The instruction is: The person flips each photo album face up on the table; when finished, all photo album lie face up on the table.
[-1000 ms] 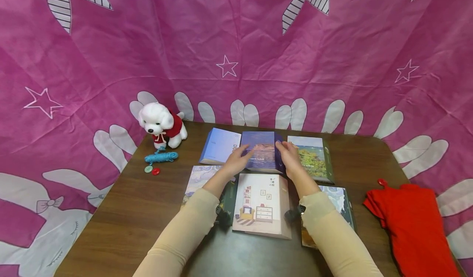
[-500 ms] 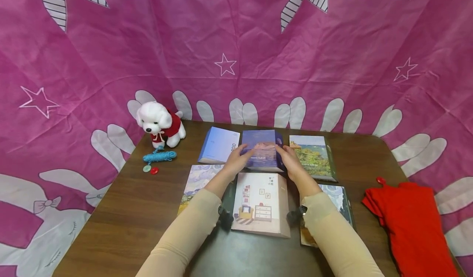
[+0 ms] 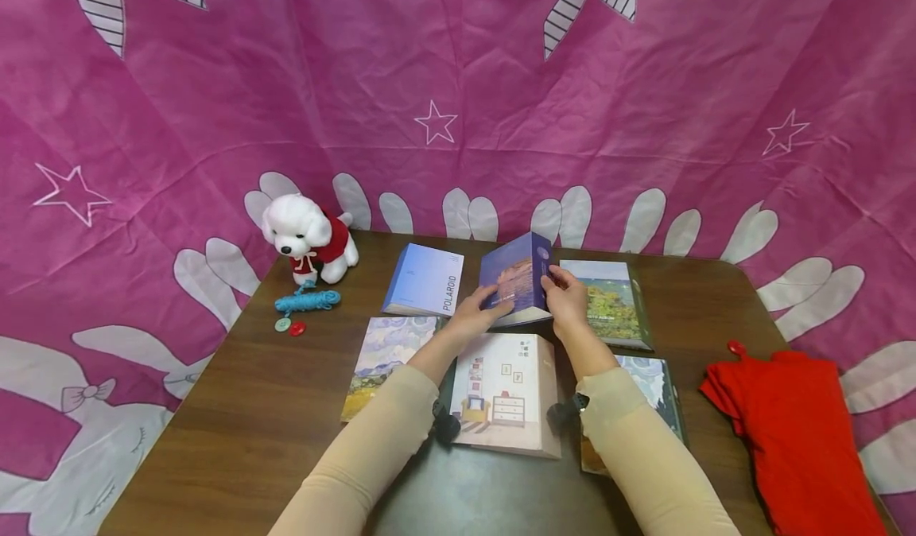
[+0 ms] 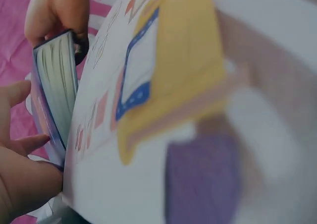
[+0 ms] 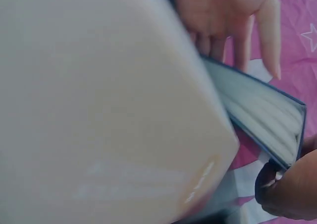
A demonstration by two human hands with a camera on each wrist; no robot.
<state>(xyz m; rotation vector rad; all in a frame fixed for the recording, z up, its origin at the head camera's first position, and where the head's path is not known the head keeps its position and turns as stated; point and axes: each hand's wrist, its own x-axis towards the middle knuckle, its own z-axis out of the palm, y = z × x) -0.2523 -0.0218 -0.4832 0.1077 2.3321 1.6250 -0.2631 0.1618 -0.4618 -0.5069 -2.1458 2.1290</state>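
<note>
A purple-blue photo album (image 3: 511, 277) is tilted, its spine side raised at the right and its page edges toward me. My right hand (image 3: 567, 296) grips that raised side, and in the right wrist view its thumb (image 5: 290, 192) bends about the corner. At the album's left end, my left hand (image 3: 475, 313) rests with fairly straight fingers on the cover. Its fingers (image 5: 241, 45) meet the cover in the right wrist view. Just in front lies a white book (image 3: 501, 393) with a drawn room on it; it fills much of both wrist views.
A blue book (image 3: 428, 277) lies left of the album, a landscape album (image 3: 608, 301) right. More picture-covered books (image 3: 390, 361) flank the white one. A plush dog (image 3: 308, 238), blue cord (image 3: 308, 301) and buttons (image 3: 296, 328) sit at left, red cloth (image 3: 794, 433) at right.
The purple album has gone from lying flat to tilted and turned, its spine side lifted. The right hand has risen with it; the left hand has shifted slightly right across the cover.
</note>
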